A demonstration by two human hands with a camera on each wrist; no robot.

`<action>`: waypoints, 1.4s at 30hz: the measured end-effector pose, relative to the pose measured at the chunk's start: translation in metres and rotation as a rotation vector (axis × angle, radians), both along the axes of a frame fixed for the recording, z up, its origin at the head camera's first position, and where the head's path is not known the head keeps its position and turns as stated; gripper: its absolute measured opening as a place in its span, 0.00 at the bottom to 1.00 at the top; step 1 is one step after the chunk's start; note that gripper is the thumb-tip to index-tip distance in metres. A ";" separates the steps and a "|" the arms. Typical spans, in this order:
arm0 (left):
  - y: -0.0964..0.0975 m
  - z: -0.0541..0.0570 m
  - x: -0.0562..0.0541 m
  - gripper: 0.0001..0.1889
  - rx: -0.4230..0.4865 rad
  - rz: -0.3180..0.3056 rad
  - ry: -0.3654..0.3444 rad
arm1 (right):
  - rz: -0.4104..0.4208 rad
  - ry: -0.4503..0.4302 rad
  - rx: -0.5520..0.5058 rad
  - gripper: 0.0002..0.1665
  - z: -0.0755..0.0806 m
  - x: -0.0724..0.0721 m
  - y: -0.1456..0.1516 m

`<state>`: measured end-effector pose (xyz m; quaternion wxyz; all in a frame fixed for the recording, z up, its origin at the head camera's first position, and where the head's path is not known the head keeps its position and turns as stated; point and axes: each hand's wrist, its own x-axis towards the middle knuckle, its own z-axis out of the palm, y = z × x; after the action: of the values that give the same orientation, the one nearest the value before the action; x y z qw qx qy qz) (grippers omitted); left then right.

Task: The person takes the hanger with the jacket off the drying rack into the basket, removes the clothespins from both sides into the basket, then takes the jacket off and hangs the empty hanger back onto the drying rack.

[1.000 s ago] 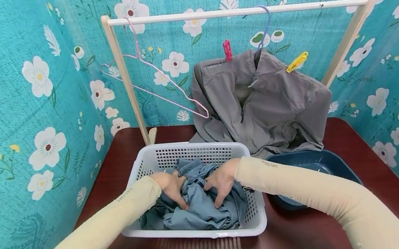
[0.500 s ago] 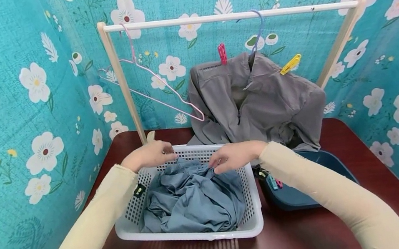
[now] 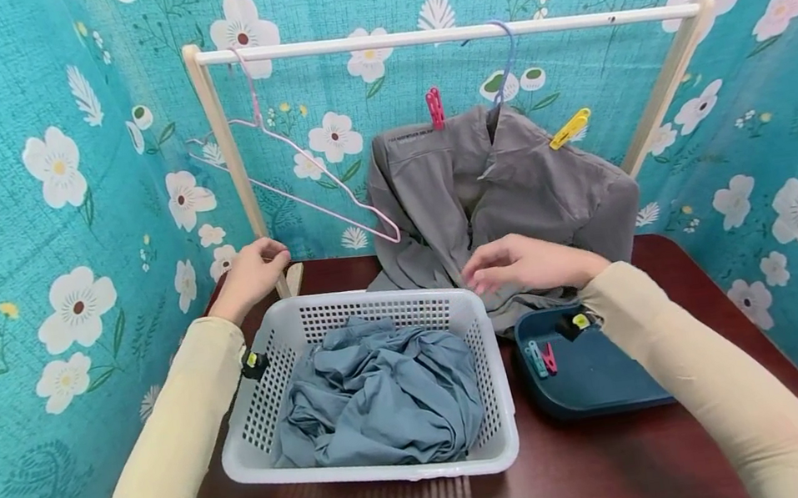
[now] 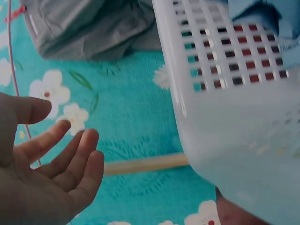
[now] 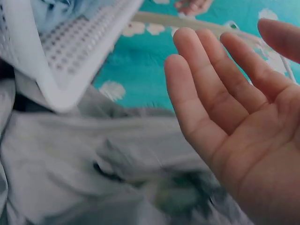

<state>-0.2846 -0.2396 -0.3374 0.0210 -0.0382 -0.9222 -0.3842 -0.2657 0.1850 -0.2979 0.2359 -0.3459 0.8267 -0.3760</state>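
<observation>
My left hand [image 3: 251,277] is raised above the back left corner of the basket, close to the rack's left post; in the left wrist view its fingers are loosely bent around nothing. My right hand [image 3: 525,260] hovers in front of the grey jacket [image 3: 550,187], past the basket's back right corner. Its palm [image 5: 262,140] shows bare in the right wrist view, fingers relaxed. Between the arms stands the white plastic basket [image 3: 506,403], with a crumpled blue-grey garment [image 3: 380,394] inside. Neither hand touches the garment.
A wooden rack [image 3: 342,44] holds a pink hanger [image 3: 312,159] and the jacket on a blue hanger [image 3: 508,58]. Red [image 3: 435,108] and yellow [image 3: 571,128] clothespins grip the jacket's shoulders. A dark blue tub [image 3: 607,394] at right contains two clothespins [image 3: 542,358].
Both hands have come up off the garment in the basket and spread apart, the left toward the rack post, the right toward the jacket. The garment stays in the basket.
</observation>
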 end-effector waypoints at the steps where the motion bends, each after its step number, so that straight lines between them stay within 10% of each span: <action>1: -0.002 -0.001 -0.001 0.19 0.000 0.025 0.013 | -0.016 0.006 -0.012 0.19 0.003 0.000 0.005; 11: -0.017 -0.007 -0.019 0.28 0.049 0.266 0.101 | -0.251 0.085 -0.176 0.19 0.036 -0.005 0.062; 17: -0.023 -0.015 -0.037 0.43 0.196 0.201 0.052 | -0.414 0.221 -0.252 0.22 0.054 -0.004 0.099; 28: -0.011 -0.019 -0.047 0.30 0.254 0.135 0.100 | -0.808 0.368 -0.271 0.25 0.046 -0.012 0.140; 35: -0.010 -0.021 -0.050 0.27 0.178 0.183 0.141 | -0.808 0.327 -0.132 0.32 0.028 -0.023 0.148; 42: -0.007 -0.022 -0.054 0.25 0.176 0.213 0.150 | -0.733 0.246 -0.239 0.29 0.016 -0.030 0.144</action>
<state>-0.3382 -0.2470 -0.3590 0.1335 0.0332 -0.8796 -0.4554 -0.2956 0.3286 -0.2816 -0.0567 -0.0956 0.8677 -0.4845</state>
